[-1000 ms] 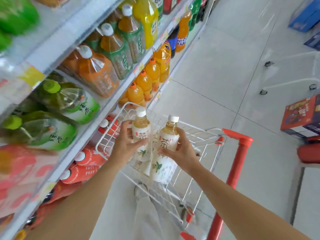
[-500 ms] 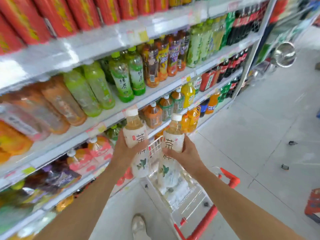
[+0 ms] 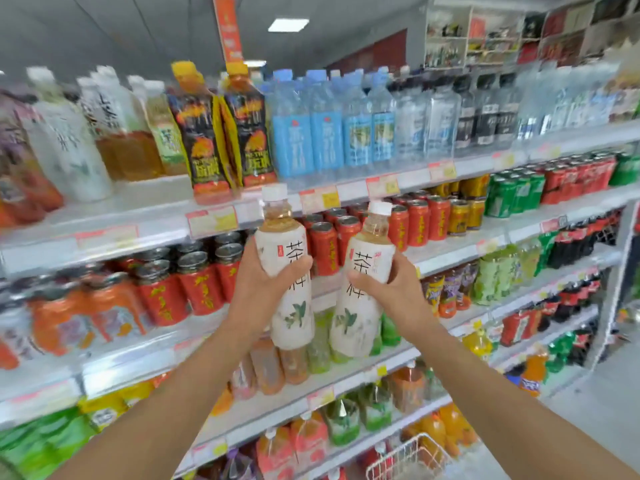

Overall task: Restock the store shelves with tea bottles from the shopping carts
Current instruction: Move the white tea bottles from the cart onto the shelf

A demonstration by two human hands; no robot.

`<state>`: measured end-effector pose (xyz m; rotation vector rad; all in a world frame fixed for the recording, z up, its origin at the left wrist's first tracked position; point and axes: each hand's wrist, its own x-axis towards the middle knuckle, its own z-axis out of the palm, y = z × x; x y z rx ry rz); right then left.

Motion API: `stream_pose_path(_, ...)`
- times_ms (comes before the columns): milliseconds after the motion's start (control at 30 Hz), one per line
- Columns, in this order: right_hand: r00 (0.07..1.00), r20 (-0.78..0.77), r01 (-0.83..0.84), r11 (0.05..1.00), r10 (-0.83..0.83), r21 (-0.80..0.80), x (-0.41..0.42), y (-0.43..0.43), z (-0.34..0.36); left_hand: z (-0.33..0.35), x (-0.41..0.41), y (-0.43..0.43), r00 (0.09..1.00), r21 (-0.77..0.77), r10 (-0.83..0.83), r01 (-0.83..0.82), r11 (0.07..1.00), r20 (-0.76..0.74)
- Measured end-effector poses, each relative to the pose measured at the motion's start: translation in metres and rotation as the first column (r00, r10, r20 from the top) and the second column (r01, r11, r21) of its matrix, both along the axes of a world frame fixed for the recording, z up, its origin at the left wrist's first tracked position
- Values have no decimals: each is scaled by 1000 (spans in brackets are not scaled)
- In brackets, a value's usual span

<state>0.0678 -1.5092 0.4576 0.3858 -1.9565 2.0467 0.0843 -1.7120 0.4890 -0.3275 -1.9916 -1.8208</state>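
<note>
Two tea bottles [image 3: 289, 271] [image 3: 362, 282] sit clamped upright, one in each hand [image 3: 258, 289] [image 3: 391, 289]; best raise them level toward matching white-labelled bottles [image 3: 69, 147] on the top shelf [image 3: 138, 206].

Both hands just lifted their tea bottles out of the cart [image 3: 410, 455], now down at 5 o'clock, up to can-shelf [image 3: 460, 252] height.

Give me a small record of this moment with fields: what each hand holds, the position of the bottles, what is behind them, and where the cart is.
left hand: holds left tea bottle
right hand: holds right tea bottle
bottles: upright, side by side, raised before the shelves
behind: red cans
cart: bottom of view, below right arm
</note>
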Motion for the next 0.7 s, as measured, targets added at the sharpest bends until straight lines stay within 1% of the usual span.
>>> stream_pose_path(167, 990, -141, -27, 997, 17, -73, -27, -41, 73, 75, -10, -33, 986, -31, 52, -57, 998, -157)
stream_pose_path(267, 977, -206, -84, 991, 61, -107, -34, -66, 108, 106, -8, -55, 967, -16, 96, -103, 995, -236)
stream_pose_path(400, 944, -284, -196, 978, 167, -77, -39, -110, 143, 133, -3, -101, 937, 1, 212, -221, 975, -277)
stream_pose_path(567, 888, -345, -337, 941, 305, -33, -48, -179, 177, 156, 6, -162, 861, 16, 396, -413, 911, -319)
stream_pose_path(633, 865, -367, -368, 930, 341, -5, -52, -205, 189, 165, 6, -184, 833, 18, 456, -475, 880, -313)
stream_pose_path(700, 858, -386, -367, 930, 340, 4, -57, -231, 201, 173, 4, -205, 809, -4, 493, -521, 853, -320)
